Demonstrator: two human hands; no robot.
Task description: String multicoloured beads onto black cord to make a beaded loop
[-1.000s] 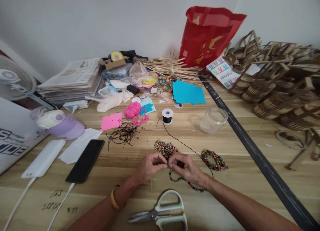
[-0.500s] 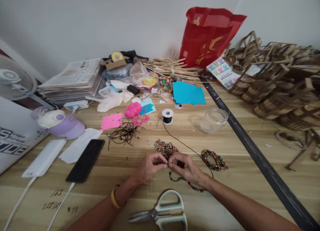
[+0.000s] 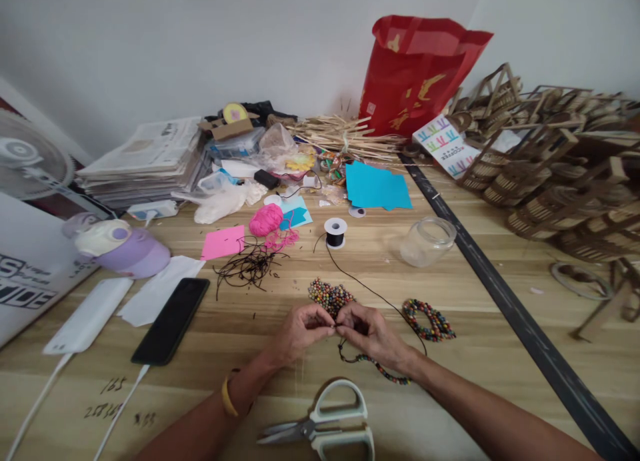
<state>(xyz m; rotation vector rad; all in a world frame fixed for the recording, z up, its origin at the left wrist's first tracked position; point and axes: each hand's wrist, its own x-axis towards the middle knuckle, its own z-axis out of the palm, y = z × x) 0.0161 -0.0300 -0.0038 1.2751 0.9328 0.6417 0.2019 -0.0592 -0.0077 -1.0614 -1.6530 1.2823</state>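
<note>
My left hand (image 3: 303,332) and my right hand (image 3: 371,333) meet fingertip to fingertip just in front of a pile of loose coloured beads (image 3: 330,296). Both are closed in a pinch; what lies between the fingertips is too small to name. A string of beads (image 3: 384,371) on black cord lies beside and partly under my right hand. Black cord runs from the spool (image 3: 335,233) past that hand's right side. To the right rests a coiled bead strand (image 3: 429,320). White-handled scissors (image 3: 340,414) lie nearest me.
A glass jar (image 3: 428,241) stands right of the spool. Cut black cords (image 3: 249,262), pink yarn (image 3: 266,220) and a phone (image 3: 171,321) are at the left. Small woven baskets (image 3: 540,208) crowd the right side; a red bag (image 3: 417,78) stands at the back.
</note>
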